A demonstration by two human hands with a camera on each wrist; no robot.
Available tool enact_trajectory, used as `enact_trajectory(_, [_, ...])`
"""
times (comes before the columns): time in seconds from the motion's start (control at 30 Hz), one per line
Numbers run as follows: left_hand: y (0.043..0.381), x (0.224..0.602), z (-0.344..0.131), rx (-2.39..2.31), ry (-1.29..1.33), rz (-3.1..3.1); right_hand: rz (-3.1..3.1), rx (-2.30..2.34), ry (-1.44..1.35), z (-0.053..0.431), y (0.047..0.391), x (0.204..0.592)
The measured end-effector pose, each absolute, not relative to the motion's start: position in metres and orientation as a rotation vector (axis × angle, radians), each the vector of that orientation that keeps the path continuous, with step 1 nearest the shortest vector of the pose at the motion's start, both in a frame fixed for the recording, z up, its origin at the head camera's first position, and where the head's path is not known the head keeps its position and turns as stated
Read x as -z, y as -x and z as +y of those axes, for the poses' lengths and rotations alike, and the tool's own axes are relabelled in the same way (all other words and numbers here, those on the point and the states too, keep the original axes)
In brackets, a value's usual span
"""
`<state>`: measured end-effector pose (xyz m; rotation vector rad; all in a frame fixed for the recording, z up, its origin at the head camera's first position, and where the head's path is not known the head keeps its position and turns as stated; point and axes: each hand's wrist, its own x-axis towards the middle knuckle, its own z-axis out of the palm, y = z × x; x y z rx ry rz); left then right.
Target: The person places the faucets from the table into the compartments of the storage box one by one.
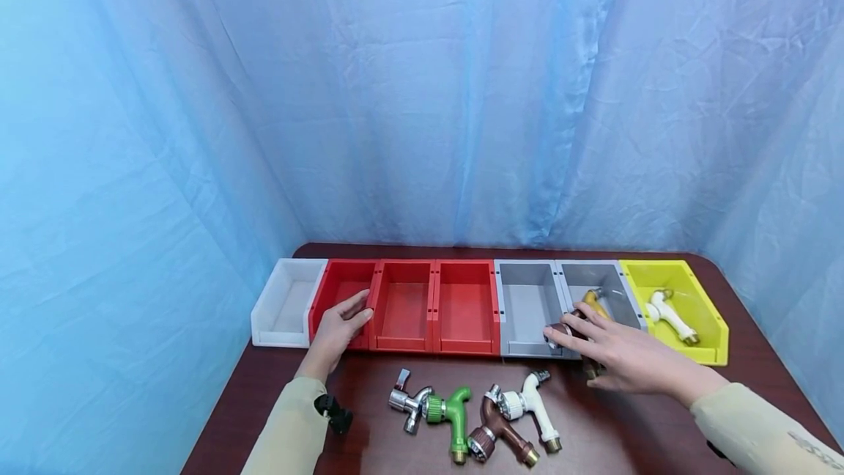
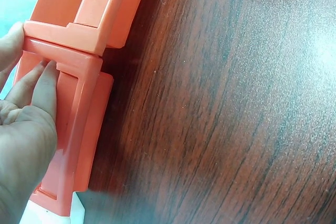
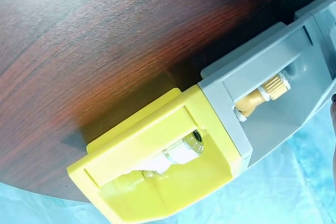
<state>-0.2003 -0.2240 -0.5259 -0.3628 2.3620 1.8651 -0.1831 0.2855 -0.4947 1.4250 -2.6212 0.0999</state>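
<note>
My left hand [image 1: 339,328] reaches into the leftmost red bin [image 1: 343,277], its fairly straight fingers touching the wall beside the middle red bin [image 1: 404,306]. In the left wrist view those fingers [image 2: 44,90] lie against that wall. My right hand [image 1: 620,354] holds a brown faucet [image 1: 560,334] over the front edges of the grey bins; the fingers hide part of it. A yellow faucet [image 3: 257,98] lies in the right grey bin [image 3: 289,106]. Only a sliver of the right hand shows in the right wrist view.
On the dark wooden table [image 1: 369,416] lie a chrome faucet [image 1: 410,403], a green faucet [image 1: 451,416], another brown faucet [image 1: 501,427] and a white faucet [image 1: 537,409]. Another white faucet [image 1: 671,314] lies in the yellow bin [image 1: 708,347]. A white bin [image 1: 283,306] ends the row at left.
</note>
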Motion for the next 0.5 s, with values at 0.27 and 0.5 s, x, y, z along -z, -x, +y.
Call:
enact_trajectory(0.27, [0.201,0.525,-0.224,-1.852,0.359,2.373,-2.632,-0.072,-1.396,0.285,0.192,0.493])
enact_trajectory(0.5, [0.201,0.526,-0.223,-1.848,0.361,2.367,-2.636,-0.055,-1.409,0.284,0.199,0.491])
